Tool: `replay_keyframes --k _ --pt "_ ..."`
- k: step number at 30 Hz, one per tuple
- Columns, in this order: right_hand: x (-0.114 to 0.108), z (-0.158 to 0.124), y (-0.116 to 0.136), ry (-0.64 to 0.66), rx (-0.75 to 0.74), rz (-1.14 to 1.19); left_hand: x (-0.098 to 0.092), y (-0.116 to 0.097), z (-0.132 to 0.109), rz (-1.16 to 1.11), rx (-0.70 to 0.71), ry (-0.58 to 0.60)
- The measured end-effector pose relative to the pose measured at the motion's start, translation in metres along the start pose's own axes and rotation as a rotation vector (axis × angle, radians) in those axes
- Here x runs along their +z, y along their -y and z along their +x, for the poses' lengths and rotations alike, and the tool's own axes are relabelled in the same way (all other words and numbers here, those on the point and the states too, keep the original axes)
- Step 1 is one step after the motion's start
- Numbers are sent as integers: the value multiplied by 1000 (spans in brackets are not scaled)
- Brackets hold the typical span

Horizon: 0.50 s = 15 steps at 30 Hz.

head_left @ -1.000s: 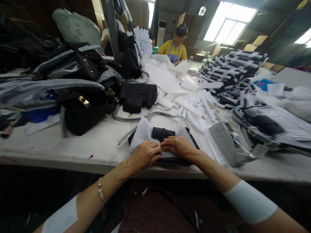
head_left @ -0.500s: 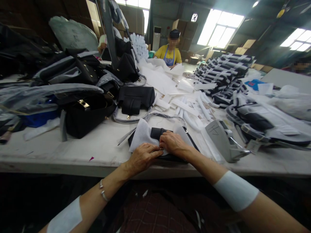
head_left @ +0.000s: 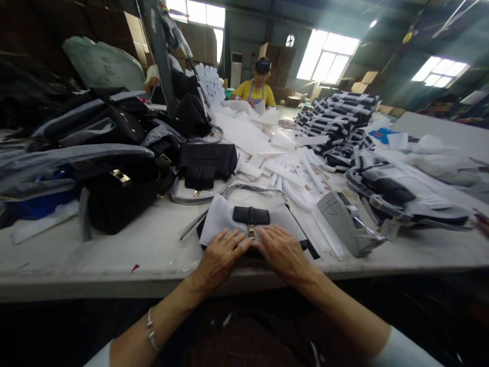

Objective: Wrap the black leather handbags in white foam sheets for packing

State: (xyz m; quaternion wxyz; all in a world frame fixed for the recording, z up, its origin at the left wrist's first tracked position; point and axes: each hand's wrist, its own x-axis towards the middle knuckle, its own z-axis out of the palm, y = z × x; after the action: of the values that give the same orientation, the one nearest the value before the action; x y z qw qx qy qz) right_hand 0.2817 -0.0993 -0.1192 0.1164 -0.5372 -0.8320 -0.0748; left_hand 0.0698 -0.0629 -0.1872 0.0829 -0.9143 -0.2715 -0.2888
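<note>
A black handbag point(head_left: 256, 215) lies in front of me near the table's edge, with white wrapping paper point(head_left: 217, 218) over its front. Its dark flap strap shows on top of the paper and ends in a gold clasp point(head_left: 251, 232). My left hand point(head_left: 220, 256) rests on the paper to the left of the clasp, fingers stretched out. On the other side, my right hand point(head_left: 283, 251) lies with its fingers extended over the paper, close beside the clasp. Neither hand is wrapped around anything. The bag's lower edge is partly hidden by my hands.
A grey tape dispenser point(head_left: 340, 221) stands right of the bag. Black handbags point(head_left: 122, 196) crowd the left, another handbag point(head_left: 208, 163) lies beyond. White paper sheets point(head_left: 244, 133) and a stack of wrapped black pieces point(head_left: 336, 122) fill the back, where a person point(head_left: 255, 92) works.
My hands have come off the clasp and spread to either side of it on the paper. The strap and gold clasp now show fully. The view has shifted slightly.
</note>
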Motion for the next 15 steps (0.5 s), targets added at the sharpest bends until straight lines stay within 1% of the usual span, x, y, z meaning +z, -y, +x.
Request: replay_keyframes --k 2,4,6,9,12,13,15 --pt "10 -12 -8 -91 -114 -26 3 0 -1 12 -9 -7" --pt "20 -20 -18 -151 -223 -47 6 -1 -1 28 -6 -4" --pt "28 -23 -27 -195 -282 -61 5 -4 1 42 3 2" --pt "36 -24 -36 -230 -298 -64 -3 -9 12 61 19 7" --pt "37 -24 -36 -241 -284 -52 -11 -16 27 57 18 64" --pt "35 -23 -34 -226 -267 -41 -12 -17 31 45 7 91" --pt "27 -20 -28 -152 -206 -2 -11 -19 34 11 -20 113"
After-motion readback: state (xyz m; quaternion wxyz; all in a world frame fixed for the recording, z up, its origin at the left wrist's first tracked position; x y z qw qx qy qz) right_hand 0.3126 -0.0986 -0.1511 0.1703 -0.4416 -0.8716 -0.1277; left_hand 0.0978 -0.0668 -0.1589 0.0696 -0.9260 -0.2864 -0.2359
